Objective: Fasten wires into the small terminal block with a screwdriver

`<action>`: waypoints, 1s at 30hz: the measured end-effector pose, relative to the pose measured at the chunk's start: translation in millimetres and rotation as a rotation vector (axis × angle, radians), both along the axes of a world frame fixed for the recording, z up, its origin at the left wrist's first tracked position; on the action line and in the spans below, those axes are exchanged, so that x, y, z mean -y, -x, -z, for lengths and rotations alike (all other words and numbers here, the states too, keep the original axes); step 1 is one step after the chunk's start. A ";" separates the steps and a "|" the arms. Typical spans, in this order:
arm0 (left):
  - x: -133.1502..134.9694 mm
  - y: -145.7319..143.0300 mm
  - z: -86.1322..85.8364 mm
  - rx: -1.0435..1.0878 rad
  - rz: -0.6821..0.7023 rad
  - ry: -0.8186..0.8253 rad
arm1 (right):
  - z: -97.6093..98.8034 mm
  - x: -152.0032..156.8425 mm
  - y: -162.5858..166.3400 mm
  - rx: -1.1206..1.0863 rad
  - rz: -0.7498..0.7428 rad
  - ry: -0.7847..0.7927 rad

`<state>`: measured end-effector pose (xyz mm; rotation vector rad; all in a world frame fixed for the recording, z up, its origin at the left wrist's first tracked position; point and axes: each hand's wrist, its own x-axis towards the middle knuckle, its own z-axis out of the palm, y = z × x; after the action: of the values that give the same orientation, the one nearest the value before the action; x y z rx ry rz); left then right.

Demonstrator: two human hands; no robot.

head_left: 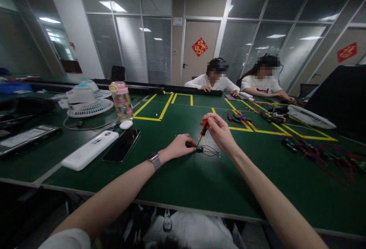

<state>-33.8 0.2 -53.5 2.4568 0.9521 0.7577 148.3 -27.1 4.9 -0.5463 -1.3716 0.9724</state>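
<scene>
My right hand [217, 127] is closed on the orange-and-black handle of a screwdriver [204, 127]. The screwdriver slants down to the left, and its tip meets a small dark part [199, 149] with thin red, blue and dark wires [211, 150] trailing to the right on the table. Fingers of my left hand [181, 146] pinch that part from its left side and hold it against the tabletop. A watch with a metal band [154, 160] is on my left wrist. What exactly the small part is, I cannot make out.
Left of my hands lie a black phone [122, 146], a white device [90, 150], a pink-lidded bottle [122, 102] and white fans [85, 102]. Wire bundles [326, 155] lie on the right of the green table [171, 188]. Two people [213, 83] sit across.
</scene>
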 end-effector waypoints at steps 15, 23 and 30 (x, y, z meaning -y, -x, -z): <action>-0.9 0.6 1.9 0.010 0.007 -0.006 | 2.8 -4.4 -4.9 -0.100 -0.048 0.067; -1.8 1.0 3.8 0.029 0.015 0.002 | 1.0 -6.1 -11.8 -0.073 -0.051 0.087; -0.3 1.0 1.2 0.030 0.016 0.018 | 3.7 -6.2 -10.4 -0.065 -0.002 0.045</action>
<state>-34.8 0.5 -54.7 2.4285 0.9227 0.7747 158.8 -20.9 1.2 -0.5430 -1.2948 1.0161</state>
